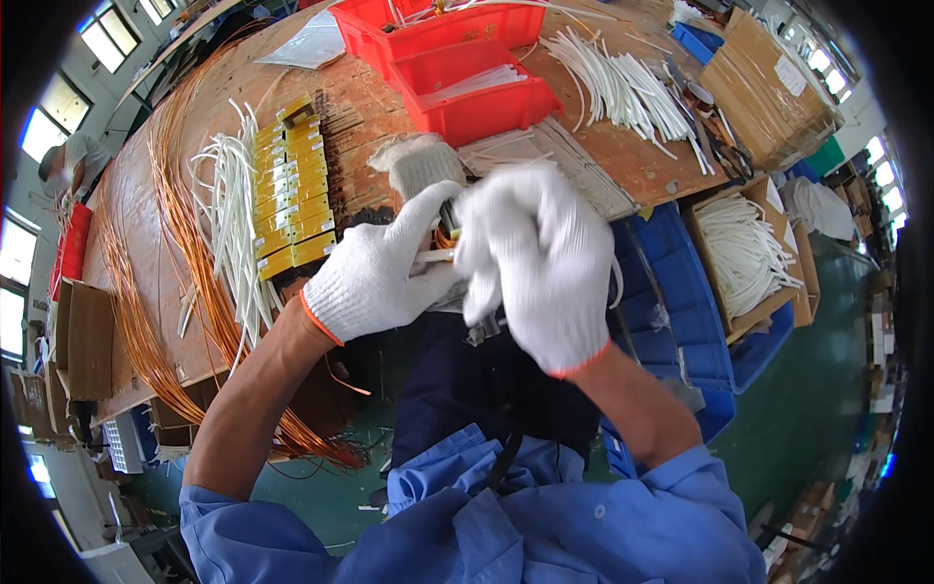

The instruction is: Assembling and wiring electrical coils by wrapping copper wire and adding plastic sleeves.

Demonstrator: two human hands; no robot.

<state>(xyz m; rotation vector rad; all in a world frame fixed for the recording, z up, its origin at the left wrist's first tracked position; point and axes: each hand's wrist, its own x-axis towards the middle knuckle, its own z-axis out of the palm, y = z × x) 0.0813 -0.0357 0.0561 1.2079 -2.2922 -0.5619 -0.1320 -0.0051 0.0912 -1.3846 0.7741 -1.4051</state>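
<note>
Both my hands wear white knitted gloves with orange cuffs and meet over the table's near edge. My left hand [375, 277] is closed, thumb and fingers around a short white tube [436, 256]. Just beyond it, a bit of copper-coloured wire [445, 237] shows between the hands. My right hand [545, 258] has curled fingers and is partly smeared by motion; what it grips is hidden. A thin white sleeve [618, 283] shows beside its outer edge. Behind the hands lies a bundle of pale knitted cloth [420, 164].
Left on the wooden table [375, 92] lie yellow blocks [292, 195], white sleeves [233, 204] and copper wire bundles [180, 214]. Red bins [482, 122] stand ahead. Right are loose sleeves [623, 92], hand tools [715, 122], a cardboard box [773, 88] and blue crates [671, 302].
</note>
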